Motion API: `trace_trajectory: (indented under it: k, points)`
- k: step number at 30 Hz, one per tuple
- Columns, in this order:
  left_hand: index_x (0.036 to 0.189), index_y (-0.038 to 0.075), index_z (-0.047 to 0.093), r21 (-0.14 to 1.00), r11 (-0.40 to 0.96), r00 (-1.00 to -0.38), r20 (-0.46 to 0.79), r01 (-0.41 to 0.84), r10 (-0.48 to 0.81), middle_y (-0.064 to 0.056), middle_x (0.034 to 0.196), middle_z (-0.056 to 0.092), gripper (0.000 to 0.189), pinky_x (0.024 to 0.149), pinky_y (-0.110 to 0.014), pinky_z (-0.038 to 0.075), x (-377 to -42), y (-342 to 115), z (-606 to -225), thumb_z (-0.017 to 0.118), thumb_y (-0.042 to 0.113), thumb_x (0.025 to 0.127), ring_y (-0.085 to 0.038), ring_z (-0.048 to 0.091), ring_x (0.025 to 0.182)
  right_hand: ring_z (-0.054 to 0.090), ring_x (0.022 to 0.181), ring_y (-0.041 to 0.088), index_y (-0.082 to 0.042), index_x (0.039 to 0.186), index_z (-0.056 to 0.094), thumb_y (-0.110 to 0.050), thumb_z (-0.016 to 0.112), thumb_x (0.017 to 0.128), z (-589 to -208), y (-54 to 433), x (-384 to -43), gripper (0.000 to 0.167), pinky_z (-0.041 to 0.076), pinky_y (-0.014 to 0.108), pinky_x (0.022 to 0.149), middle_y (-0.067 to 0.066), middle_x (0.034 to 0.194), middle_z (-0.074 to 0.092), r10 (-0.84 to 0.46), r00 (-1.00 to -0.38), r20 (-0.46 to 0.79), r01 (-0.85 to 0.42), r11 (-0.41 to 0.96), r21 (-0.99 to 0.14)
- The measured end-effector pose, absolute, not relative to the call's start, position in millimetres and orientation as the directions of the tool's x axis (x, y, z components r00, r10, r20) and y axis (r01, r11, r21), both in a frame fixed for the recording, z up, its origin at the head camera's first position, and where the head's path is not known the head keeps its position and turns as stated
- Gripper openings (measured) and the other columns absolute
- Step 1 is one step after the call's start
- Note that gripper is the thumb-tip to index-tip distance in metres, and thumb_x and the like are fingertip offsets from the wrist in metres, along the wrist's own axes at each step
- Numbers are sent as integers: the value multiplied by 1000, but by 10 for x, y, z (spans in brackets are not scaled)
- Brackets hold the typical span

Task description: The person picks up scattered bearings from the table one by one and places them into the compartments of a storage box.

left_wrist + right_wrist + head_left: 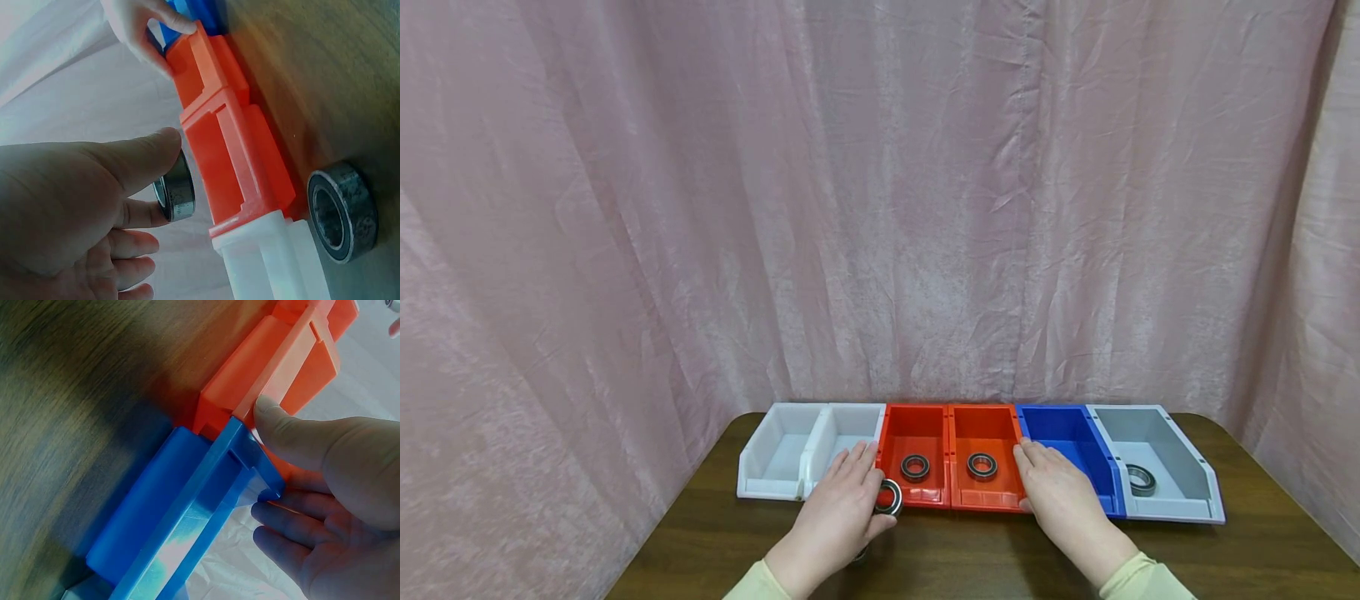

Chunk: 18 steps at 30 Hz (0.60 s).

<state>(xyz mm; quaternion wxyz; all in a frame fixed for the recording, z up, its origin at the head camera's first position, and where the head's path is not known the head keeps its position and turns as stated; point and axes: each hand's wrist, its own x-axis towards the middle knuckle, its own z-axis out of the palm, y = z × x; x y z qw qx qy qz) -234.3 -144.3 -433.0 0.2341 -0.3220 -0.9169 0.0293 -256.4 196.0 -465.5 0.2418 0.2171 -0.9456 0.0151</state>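
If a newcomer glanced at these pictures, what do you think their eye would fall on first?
Probably the two bright red bins mid-row, each with a bearing inside. Next, the held bearing, pinched by the left hand near the bins' front edge. Then the right hand, where red bins meet the blue bin.

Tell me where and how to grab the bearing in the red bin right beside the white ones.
Pinch the bearing by opposite sides of its outer rim, coming down from above, perhaps slightly from the front. It appears to lie flat, hole facing up, near the front of the open-topped red bin, with bare floor around it that should leave finger room.
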Motion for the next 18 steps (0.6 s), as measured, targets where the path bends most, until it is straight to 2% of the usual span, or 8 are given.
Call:
trace_trajectory:
  k: [4, 9, 18]
  points:
    - [117, 1, 71, -219, 797, -675, 434, 563, 597, -29, 150, 62, 57, 119, -57, 47, -2402, -1468, -4328, 93, 45, 88, -45, 59, 142, 69, 127, 45, 13, 132, 70, -15, 102, 71, -4679, 1971, -2577, 75, 53, 55, 111, 31, 135, 70, -410, -773, 484, -423, 902, 89]
    - [118, -1, 71, -184, 815, -692, 446, 550, 568, -31, 152, 60, 55, 120, -57, 46, -2464, -1501, -4315, 93, 41, 90, -47, 58, 143, 68, 128, 45, 13, 133, 70, -15, 102, 73, -4666, 1967, -2565, 73, 53, 56, 112, 31, 137, 69, -408, -781, 474, -423, 903, 81]
    - [104, 0, 72, -121, 850, -702, 510, 513, 496, -32, 147, 63, 50, 118, -60, 46, -2572, -1529, -4302, 96, 39, 85, -50, 59, 141, 67, 130, 46, 13, 134, 70, -14, 101, 74, -4645, 1963, -2548, 72, 52, 56, 113, 32, 138, 69, -402, -786, 469, -423, 904, 66]
